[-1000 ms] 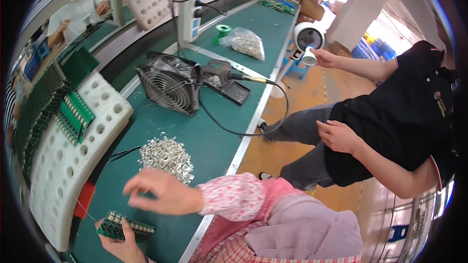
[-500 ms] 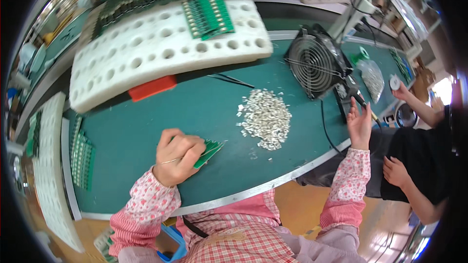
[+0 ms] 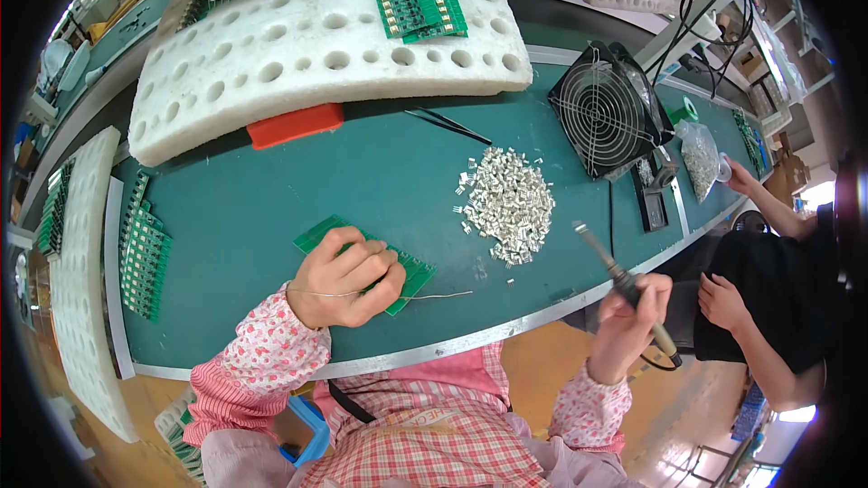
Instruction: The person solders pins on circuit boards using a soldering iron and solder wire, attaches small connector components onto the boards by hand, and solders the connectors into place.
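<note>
My left hand (image 3: 348,278) is closed round a thin solder wire (image 3: 443,295), whose free end sticks out to the right. Beneath that hand a green circuit board (image 3: 318,233) lies on the bench, partly covered by the fingers. My right hand (image 3: 628,325) grips a soldering iron (image 3: 624,282) near the bench's front edge, its tip pointing up and to the left. Between the two hands, a little farther back, is a heap of small silvery metal parts (image 3: 506,203). Black tweezers (image 3: 449,126) lie behind the heap.
A white foam block (image 3: 298,68) bearing boards (image 3: 418,0) spans the back, with a red box (image 3: 295,126) below it. A black fan (image 3: 601,108) and iron stand (image 3: 649,199) are at right. More boards (image 3: 145,258) lie at left. A co-worker (image 3: 768,289) is at right.
My right hand has drawn the soldering iron from its stand toward me and to the left. The board under my left hand now lies flatter, and the solder wire's end reaches past it.
</note>
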Tool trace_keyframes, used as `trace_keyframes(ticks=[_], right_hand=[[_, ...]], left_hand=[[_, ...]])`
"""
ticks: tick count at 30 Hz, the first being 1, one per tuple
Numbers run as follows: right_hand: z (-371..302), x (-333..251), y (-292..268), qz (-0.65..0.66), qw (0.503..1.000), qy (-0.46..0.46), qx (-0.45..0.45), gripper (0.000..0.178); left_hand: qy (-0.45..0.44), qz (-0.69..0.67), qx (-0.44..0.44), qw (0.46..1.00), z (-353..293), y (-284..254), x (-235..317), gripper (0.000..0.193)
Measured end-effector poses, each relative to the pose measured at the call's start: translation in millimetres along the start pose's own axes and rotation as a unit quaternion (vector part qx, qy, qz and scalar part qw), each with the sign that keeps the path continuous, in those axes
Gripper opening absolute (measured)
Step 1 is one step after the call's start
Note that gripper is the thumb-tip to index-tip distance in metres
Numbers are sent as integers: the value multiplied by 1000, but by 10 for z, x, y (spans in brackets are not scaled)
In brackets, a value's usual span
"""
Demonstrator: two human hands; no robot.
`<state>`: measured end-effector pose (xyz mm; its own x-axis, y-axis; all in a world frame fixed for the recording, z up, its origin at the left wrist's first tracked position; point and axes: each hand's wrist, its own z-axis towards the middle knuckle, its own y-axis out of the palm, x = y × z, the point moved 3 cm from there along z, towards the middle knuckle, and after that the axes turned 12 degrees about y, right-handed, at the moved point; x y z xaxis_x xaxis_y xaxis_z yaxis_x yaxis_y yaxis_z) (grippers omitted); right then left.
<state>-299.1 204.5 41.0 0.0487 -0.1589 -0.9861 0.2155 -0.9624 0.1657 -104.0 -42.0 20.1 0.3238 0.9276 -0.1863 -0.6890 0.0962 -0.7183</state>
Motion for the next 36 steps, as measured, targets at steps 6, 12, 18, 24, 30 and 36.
trace_keyframes(ticks=[6,12,18,24,30,36], right_hand=[[-330,-111,488,-56,973,-140,-172,31],[-412,-180,638,0,959,-219,-180,30],[-422,-161,610,22,949,-247,-193,26],[-427,-142,630,27,944,-260,-199,23],[-436,-145,626,25,944,-258,-202,22],[-434,-145,624,36,947,-256,-191,22]], left_hand=[[-1,8,-2,1000,-14,27,-15,19],[6,0,3,1000,-38,39,-13,21],[10,-1,2,1000,-29,36,-10,20],[7,7,2,1000,-37,36,5,18],[4,4,2,1000,-36,39,6,19],[-4,25,7,1000,7,24,-14,14]])
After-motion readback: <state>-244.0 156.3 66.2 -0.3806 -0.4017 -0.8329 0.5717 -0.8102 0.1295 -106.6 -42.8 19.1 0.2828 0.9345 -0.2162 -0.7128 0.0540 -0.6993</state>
